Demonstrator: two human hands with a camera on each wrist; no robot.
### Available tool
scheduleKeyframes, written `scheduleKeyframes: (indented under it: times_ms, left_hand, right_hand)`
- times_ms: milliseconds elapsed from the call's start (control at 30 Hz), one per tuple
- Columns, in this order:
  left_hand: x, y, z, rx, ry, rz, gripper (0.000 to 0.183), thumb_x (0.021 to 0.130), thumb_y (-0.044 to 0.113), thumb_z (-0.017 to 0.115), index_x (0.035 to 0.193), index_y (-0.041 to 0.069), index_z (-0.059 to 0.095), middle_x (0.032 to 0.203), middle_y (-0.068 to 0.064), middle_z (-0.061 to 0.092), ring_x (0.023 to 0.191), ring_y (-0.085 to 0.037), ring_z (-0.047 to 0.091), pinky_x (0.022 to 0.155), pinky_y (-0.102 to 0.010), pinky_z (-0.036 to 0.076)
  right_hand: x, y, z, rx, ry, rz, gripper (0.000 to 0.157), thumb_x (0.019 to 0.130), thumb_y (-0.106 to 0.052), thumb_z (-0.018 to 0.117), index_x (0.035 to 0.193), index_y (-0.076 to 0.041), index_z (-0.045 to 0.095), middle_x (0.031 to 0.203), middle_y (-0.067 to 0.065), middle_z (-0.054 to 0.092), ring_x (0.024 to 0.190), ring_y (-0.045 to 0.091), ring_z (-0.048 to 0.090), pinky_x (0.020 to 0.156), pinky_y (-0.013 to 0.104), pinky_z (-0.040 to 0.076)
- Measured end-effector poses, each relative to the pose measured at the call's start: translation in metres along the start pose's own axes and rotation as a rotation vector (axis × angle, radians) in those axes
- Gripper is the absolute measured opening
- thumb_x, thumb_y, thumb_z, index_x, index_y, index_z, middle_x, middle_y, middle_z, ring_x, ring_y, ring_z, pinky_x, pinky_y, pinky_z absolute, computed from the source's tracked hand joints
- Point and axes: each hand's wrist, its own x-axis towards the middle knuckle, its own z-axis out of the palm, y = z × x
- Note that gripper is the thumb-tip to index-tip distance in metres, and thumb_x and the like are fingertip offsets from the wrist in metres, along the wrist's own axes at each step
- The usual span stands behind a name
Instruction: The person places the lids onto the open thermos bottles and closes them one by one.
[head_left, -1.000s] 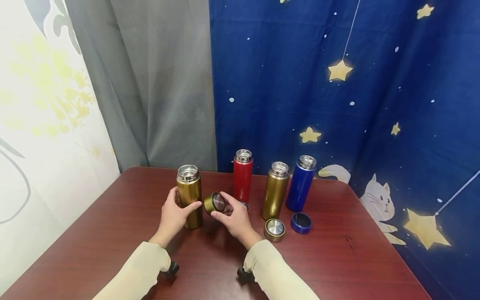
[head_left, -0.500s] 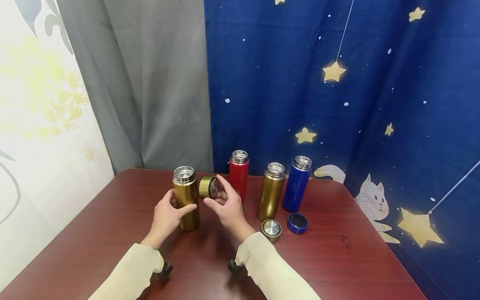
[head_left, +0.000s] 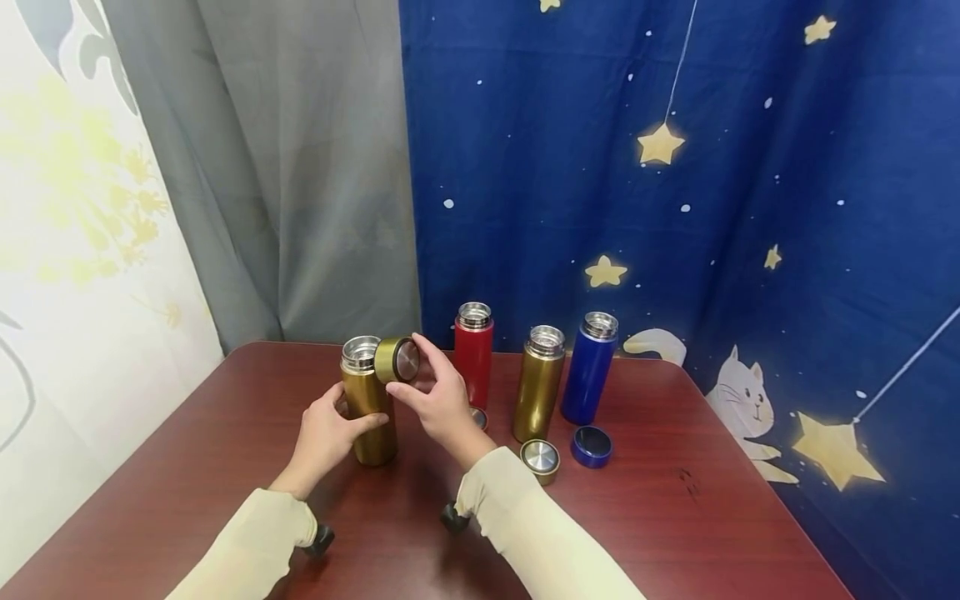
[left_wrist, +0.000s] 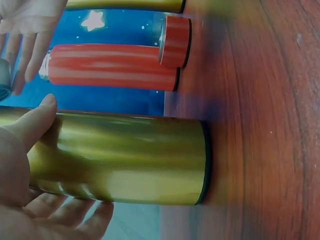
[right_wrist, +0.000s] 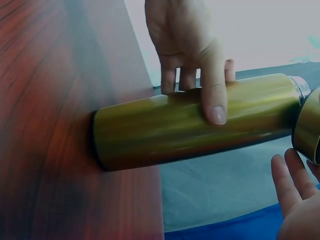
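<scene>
A gold thermos bottle [head_left: 369, 396] stands upright on the left part of the table, its steel mouth uncovered. My left hand [head_left: 324, 437] grips its body, thumb across the near side; the left wrist view shows the fingers [left_wrist: 75, 215] wrapped round the far side. My right hand [head_left: 442, 400] holds a gold lid [head_left: 390, 360] between thumb and fingers. The lid is tilted on its side, right by the bottle's mouth, and overlaps it in the head view. In the right wrist view the lid [right_wrist: 307, 127] appears at the right edge beside the steel neck.
Behind my right hand stands an uncapped red bottle [head_left: 472, 358], with a red lid [left_wrist: 176, 41] by its base. Further right are a second gold bottle [head_left: 538, 387] and a blue bottle [head_left: 590, 371], both uncapped. A gold lid [head_left: 540, 460] and a blue lid [head_left: 592, 447] lie before them.
My right hand has lifted the gold lid up and to the left, from beside the bottle's body to its mouth. My left hand has kept its grip on the bottle.
</scene>
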Motion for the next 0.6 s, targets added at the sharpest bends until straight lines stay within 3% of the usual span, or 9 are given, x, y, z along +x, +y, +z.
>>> scheduleKeyframes:
  times_ms: [167,400,600]
  left_hand:
    - [0.001,-0.001,-0.002,0.028,-0.013,-0.001,0.073,0.074,0.045,0.083,0.128,0.005,0.055,0.107,-0.017,0.068,0.091,-0.030,0.066,0.077,-0.046,0.054]
    - [0.001,-0.001,-0.003,0.044,-0.031,0.010,0.071,0.073,0.048,0.082,0.122,0.004,0.057,0.104,-0.016,0.069,0.089,-0.030,0.066,0.076,-0.045,0.055]
    - [0.002,-0.001,-0.005,0.029,-0.036,0.018,0.069,0.073,0.046,0.083,0.121,0.004,0.057,0.106,-0.017,0.069,0.093,-0.032,0.067,0.078,-0.047,0.055]
  right_hand:
    - [0.014,0.023,0.008,-0.017,-0.023,0.021,0.072,0.082,-0.012,0.080,0.145,-0.016,0.046,0.133,0.008,0.057,0.087,0.018,0.067,0.081,0.029,0.055]
    - [0.013,-0.009,0.007,-0.009,-0.041,0.005,0.065,0.084,-0.006,0.075,0.142,0.000,0.046,0.127,0.022,0.056,0.097,0.030,0.067,0.087,0.037,0.053]
    - [0.025,0.014,0.014,0.046,-0.038,0.000,0.066,0.084,-0.007,0.076,0.143,-0.007,0.047,0.128,0.016,0.059,0.095,0.027,0.067,0.085,0.027,0.053]
